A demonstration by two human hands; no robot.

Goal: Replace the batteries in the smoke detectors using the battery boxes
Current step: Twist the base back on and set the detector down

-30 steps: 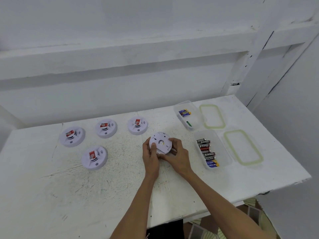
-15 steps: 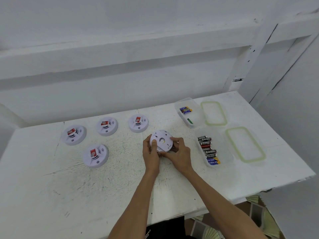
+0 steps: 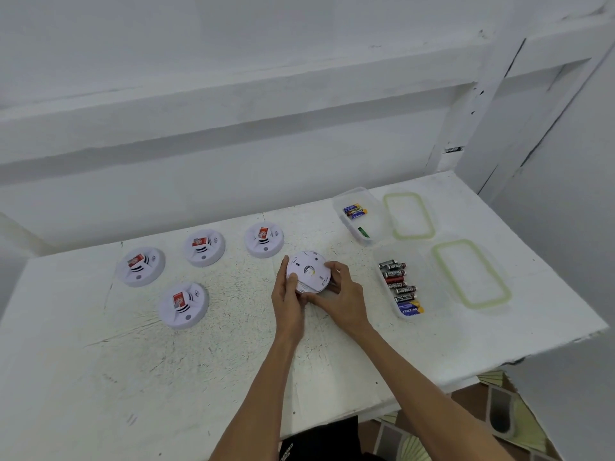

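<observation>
While you are gripping the white round plastic smoke detector (image 3: 307, 269) back-side up and tilted just above the white scuffed table (image 3: 233, 361), your left hand (image 3: 288, 297) is curling round its left edge and your right hand (image 3: 342, 296) is pinching its near-right edge. No battery is showing outside the boxes, so this unit is likely being opened or closed; which one cannot be told.

Four matching detectors are lying face up to the left (image 3: 140, 267) (image 3: 204, 247) (image 3: 264, 239) (image 3: 183, 304); whether they are serviced cannot be told.

To the right, the near clear plastic box (image 3: 417, 261) is holding many black-and-red batteries (image 3: 397, 284), and the far clear box (image 3: 372, 221) is holding only a few (image 3: 354, 211). Both green-rimmed lids (image 3: 408, 215) (image 3: 471, 273) are lying off, right of the boxes.
</observation>
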